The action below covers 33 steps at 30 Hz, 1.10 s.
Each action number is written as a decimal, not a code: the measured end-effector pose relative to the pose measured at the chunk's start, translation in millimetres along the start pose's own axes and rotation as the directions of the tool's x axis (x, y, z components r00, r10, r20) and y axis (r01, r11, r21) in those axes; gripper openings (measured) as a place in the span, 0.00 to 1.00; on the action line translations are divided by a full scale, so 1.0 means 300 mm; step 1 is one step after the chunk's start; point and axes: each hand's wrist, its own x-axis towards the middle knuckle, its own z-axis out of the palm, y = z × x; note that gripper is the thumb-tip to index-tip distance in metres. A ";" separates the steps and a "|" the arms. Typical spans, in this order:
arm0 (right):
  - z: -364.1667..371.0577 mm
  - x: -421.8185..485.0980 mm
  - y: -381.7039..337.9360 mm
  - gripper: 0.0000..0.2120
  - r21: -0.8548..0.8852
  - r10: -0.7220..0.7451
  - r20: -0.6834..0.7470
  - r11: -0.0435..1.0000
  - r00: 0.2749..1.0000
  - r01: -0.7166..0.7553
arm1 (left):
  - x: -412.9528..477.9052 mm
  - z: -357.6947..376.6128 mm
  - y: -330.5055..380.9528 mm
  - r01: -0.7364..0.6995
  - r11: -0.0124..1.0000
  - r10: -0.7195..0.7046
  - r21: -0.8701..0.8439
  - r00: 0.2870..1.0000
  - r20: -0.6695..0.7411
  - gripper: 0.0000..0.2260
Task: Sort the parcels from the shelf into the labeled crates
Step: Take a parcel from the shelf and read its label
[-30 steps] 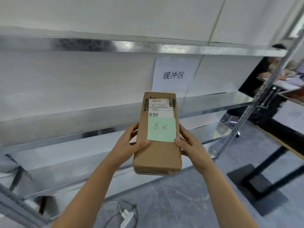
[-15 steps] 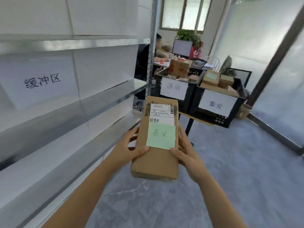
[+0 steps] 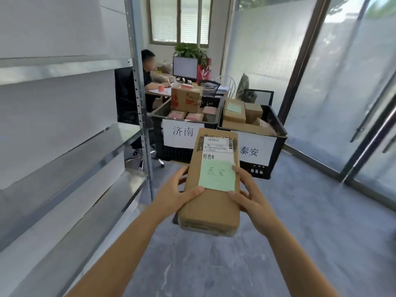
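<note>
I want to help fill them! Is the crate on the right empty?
Not empty: the right crate holds several brown parcels, piled above its rim.

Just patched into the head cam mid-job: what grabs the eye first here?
A long brown parcel fills the centre, held by the left hand and right hand, its green note handwritten 泰安. Just behind it stand two black crates holding boxes, the 济南 crate on the left and the 泰安 crate on the right. A metal shelf runs along the left side.
</note>
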 end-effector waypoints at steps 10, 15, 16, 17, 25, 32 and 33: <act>-0.297 0.279 0.015 0.23 -0.002 -0.003 -0.228 1.000 0.974 0.002 | 0.487 0.184 -0.015 -0.043 0.998 0.033 0.051 0.984 0.174 0.37; -0.540 0.489 0.005 0.23 -0.044 -0.041 -0.242 0.999 0.969 0.031 | 0.752 0.313 0.019 -0.088 0.996 0.083 0.021 0.980 0.183 0.35; -0.601 0.545 0.001 0.23 -0.049 -0.049 -0.228 0.998 0.972 0.039 | 0.816 0.342 0.022 -0.090 0.996 0.085 0.023 0.981 0.173 0.36; -0.648 0.589 -0.006 0.23 -0.043 -0.057 -0.220 0.998 0.974 0.048 | 0.863 0.363 0.031 -0.091 0.995 0.083 0.037 0.982 0.170 0.39; -0.984 0.990 -0.037 0.24 -0.011 -0.055 -0.218 0.998 0.974 0.054 | 1.298 0.551 0.091 -0.066 0.998 0.063 0.016 0.987 0.145 0.42; -1.086 1.290 0.014 0.21 -0.060 -0.041 -0.270 0.998 0.962 0.025 | 1.604 0.568 0.050 -0.038 0.991 0.018 0.130 0.988 0.152 0.36; -1.091 1.333 0.020 0.21 -0.061 -0.038 -0.276 0.998 0.960 0.022 | 1.650 0.564 0.051 -0.039 0.989 0.015 0.146 0.988 0.157 0.36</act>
